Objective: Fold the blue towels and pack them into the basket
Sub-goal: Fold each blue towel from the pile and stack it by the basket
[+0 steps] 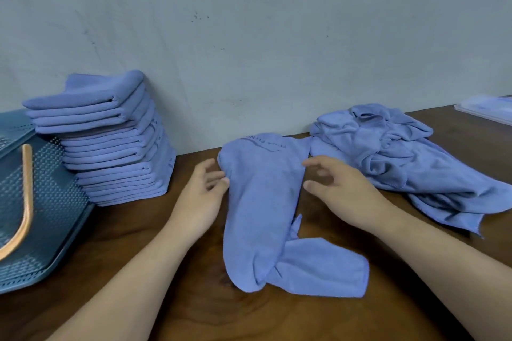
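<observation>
The wooden table [249,321] comes first, and on it sits the near end of the towel being worked [263,202]. It's a long, rumpled blue strip with its bottom part flopped out toward the right. Further up, the person's left hand [202,194] is at the strip's left edge, fingers loose and just touching the cloth, not pinching anything. The right hand [340,191] is at the opposite edge with fingers spread and relaxed, also gripping nothing. It's a bit blurry, so whether it actually touches is hard to say.

Looks like they're mid-fold on this one. The next move probably needs both hands to flatten the strip and sort out that stray bottom flap before folding it over.

Just beyond the right hand is the crumpled pile of unfolded towels [401,158]. Out past the left hand are the stack of folded towels [110,141] against the wall and the blue perforated basket [50,202], so packing hasn't started.
</observation>
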The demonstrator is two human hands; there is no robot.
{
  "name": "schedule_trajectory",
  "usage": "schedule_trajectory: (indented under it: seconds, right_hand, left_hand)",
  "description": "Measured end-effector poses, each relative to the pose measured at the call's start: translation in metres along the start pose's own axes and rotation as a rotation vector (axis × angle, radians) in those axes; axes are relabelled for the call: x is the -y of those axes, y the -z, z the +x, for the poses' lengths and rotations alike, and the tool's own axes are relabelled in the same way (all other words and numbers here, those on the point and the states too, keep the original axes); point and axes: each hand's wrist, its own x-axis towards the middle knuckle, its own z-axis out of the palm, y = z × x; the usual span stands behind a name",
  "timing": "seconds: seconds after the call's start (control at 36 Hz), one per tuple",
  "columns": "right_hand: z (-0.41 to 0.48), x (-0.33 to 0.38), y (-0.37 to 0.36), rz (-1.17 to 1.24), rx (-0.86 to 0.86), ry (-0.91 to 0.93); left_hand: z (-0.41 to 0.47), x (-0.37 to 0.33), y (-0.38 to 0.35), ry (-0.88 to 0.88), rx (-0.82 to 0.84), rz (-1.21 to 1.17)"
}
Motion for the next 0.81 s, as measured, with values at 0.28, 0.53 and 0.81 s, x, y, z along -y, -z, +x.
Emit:
schedule_trajectory:
  seconds: [0.28, 0.53, 0.81]
  right_hand:
    - [-0.040, 0.063, 0.015, -0.222, 0.458, 0.271]
    - [-0.050, 0.060, -0.014, -0.422, 0.439, 0.381]
    - [-0.037, 0.050, -0.007, -0.225, 0.083, 0.237]
  left_hand:
    - [-0.008, -0.006, 0.004, -0.044, 0.047, 0.325]
    - [-0.011, -0.013, -0.005, -0.076, 0.234, 0.507]
    - [0.002, -0.021, 0.005, 0.295, 0.026, -0.460]
